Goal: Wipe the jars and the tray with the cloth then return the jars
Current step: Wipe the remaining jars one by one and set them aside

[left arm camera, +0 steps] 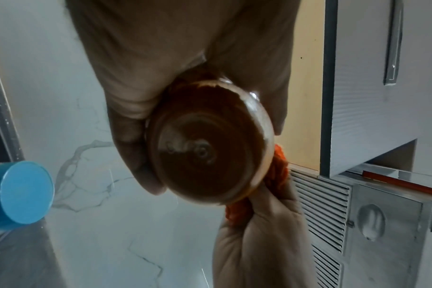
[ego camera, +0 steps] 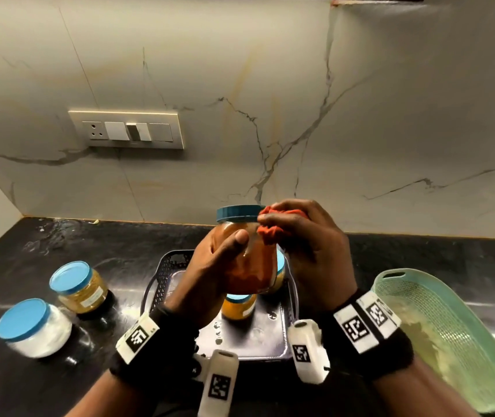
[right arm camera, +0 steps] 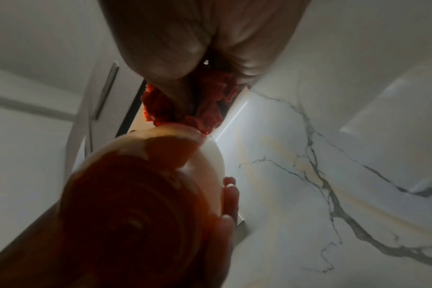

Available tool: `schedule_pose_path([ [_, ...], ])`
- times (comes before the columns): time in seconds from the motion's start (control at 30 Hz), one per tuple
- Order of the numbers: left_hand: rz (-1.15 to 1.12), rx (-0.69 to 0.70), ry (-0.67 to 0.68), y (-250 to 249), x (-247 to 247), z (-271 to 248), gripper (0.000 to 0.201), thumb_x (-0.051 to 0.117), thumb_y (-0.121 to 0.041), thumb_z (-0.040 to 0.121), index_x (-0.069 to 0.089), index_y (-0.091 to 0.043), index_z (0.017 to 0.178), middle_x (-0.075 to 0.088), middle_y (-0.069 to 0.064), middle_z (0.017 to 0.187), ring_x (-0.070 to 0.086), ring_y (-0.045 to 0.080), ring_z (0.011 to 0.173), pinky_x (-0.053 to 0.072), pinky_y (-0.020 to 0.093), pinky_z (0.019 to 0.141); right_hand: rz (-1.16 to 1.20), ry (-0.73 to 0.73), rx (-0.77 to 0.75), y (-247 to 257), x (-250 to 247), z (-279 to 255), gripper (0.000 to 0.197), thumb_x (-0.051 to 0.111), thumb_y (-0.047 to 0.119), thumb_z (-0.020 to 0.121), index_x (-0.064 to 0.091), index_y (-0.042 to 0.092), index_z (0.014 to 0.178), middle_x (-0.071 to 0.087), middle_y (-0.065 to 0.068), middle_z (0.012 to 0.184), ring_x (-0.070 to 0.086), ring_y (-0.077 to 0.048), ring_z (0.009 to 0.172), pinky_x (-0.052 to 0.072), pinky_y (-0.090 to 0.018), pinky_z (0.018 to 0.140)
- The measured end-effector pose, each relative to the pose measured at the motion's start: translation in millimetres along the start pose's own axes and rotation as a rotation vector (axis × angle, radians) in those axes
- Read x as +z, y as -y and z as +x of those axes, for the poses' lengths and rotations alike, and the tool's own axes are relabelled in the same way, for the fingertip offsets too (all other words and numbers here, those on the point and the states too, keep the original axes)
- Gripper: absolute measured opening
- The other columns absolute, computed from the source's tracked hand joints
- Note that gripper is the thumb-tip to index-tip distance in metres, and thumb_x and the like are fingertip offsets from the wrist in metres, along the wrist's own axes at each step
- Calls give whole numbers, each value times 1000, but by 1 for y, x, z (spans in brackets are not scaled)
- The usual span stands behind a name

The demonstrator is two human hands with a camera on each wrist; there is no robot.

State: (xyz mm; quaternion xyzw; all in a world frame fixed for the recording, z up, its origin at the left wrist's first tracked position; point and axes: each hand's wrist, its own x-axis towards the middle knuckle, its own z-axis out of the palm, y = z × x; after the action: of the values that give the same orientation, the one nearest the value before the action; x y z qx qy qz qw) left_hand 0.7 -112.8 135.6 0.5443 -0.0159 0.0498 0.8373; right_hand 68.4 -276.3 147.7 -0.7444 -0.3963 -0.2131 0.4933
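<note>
My left hand [ego camera: 210,272] grips a jar of red-orange powder [ego camera: 249,263] with a blue lid [ego camera: 237,213], lifted above the dark tray [ego camera: 258,341]. My right hand [ego camera: 306,245] holds a bunched red cloth [ego camera: 270,230] against the jar's upper right side, just under the lid. From below, the left wrist view shows the jar's round base [left arm camera: 207,148] and the cloth [left arm camera: 276,175] beside it. The right wrist view shows the cloth [right arm camera: 210,105] touching the jar [right arm camera: 141,194]. Two more blue-lidded jars with yellow contents [ego camera: 240,307] [ego camera: 279,272] stand in the tray, partly hidden behind the held jar.
On the black counter at the left stand a jar of yellow grains [ego camera: 80,287] and a jar of white powder [ego camera: 34,328]. A light green perforated basket [ego camera: 451,335] lies at the right. A switch plate [ego camera: 127,129] sits on the marble wall.
</note>
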Motion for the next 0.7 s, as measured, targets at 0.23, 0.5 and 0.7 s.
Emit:
schedule_pose_path([
  [0.23, -137, -98, -115, -7, -13, 4, 91, 89, -58, 59, 59, -9, 130, 57, 25, 128, 57, 38, 109, 52, 44, 80, -2, 128, -247, 20, 12, -31, 16, 77, 6, 85, 78, 6, 101, 65, -14, 112, 61, -16, 110, 51, -22, 93],
  [0.5, -172, -82, -59, -10, -17, 10, 88, 89, -55, 59, 61, -14, 132, 67, 20, 124, 69, 32, 106, 61, 43, 77, 156, -15, -31, 9, 18, -13, 28, 74, -8, 82, 76, 6, 106, 63, -9, 116, 65, -16, 108, 57, -31, 87],
  [0.7, -175, -96, -18, -14, -22, 7, 75, 90, -56, 57, 70, -23, 123, 71, 13, 119, 71, 28, 104, 61, 41, 75, 204, 22, -68, 6, 19, -9, 24, 74, -9, 81, 76, 4, 102, 63, -12, 113, 66, -18, 105, 56, -29, 86],
])
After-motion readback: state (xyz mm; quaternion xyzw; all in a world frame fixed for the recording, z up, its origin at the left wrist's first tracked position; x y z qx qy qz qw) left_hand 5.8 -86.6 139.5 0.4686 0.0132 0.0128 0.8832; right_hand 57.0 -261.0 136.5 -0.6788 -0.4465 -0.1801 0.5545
